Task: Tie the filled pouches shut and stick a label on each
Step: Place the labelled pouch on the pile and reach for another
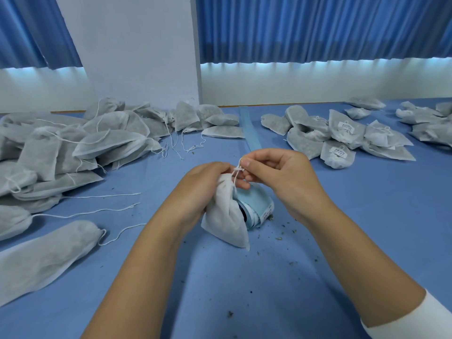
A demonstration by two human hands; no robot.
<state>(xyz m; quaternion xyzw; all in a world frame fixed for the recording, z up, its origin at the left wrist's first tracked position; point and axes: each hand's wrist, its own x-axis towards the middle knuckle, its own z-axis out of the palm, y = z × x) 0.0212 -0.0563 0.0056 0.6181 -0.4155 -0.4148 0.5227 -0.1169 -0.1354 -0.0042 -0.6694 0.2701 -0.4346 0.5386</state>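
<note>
Pouch (223,218) stands at the centre of the blue table (244,289), its neck gripped by the curled left hand (208,182). The right hand (276,172) pinches the drawstring (238,169) at the pouch's 12 o'clock; labelled pouches (342,135) lie at 2 o'clock.

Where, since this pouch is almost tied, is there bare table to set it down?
Widest bare patch: blue table right of the right forearm, nearer than the labelled pouches. Also between the forearms, only crumbs. Crowded: untied pouches and loose strings on the left; label roll behind the held pouch.
</note>
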